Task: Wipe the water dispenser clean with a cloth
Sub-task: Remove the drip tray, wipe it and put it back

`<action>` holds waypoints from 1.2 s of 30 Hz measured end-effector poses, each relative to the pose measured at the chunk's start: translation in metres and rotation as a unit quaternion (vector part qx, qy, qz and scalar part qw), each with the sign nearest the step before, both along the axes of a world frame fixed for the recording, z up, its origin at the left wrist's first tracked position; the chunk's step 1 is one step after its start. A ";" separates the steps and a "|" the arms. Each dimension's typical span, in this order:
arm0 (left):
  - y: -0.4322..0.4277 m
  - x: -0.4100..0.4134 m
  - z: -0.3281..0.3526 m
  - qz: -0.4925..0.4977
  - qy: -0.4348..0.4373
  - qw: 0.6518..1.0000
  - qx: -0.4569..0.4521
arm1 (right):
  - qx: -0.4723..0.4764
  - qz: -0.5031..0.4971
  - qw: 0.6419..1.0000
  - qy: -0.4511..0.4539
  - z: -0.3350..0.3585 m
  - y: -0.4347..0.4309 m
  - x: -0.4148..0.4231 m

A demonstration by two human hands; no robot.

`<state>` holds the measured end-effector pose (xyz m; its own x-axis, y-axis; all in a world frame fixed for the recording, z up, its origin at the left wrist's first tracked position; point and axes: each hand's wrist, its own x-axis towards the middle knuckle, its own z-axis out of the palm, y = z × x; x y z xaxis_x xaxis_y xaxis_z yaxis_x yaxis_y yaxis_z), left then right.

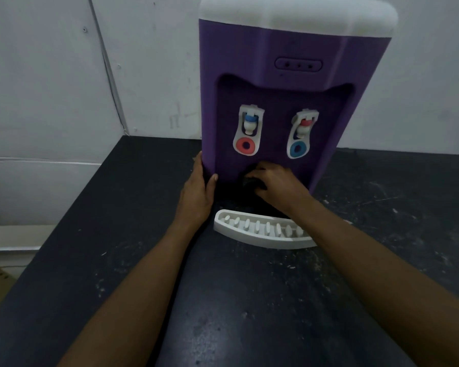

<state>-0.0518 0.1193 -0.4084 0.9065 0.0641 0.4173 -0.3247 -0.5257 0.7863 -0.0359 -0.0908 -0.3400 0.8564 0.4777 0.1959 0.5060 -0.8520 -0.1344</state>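
As the flat left hand (196,188) steadies the water dispenser (289,46), the right hand (276,184) clutches a cloth (250,183), apparently wiping low; taps (248,128) above look next.

- I see a dark, scuffed desk (117,234) with pale flecks, set against a white wall.
- A purple water dispenser (249,54) stands at its back.
- A white drip tray (260,234) lies just in front of it.
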 end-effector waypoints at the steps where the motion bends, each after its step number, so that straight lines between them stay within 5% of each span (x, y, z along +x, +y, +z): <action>1: -0.001 -0.001 0.001 0.001 -0.002 1.000 0.000 | -0.003 -0.018 1.000 -0.001 0.000 -0.012 -0.001; 9: -0.002 -0.004 0.002 0.003 0.004 1.000 0.001 | 0.036 -0.083 0.996 -0.010 -0.005 -0.046 -0.008; 17: -0.004 -0.004 0.002 0.018 0.013 1.000 0.016 | 0.052 0.016 0.998 0.012 -0.001 0.028 -0.006; 36: -0.006 -0.005 0.003 0.031 0.018 0.998 0.049 | -0.204 -0.158 0.962 -0.094 0.004 -0.027 -0.028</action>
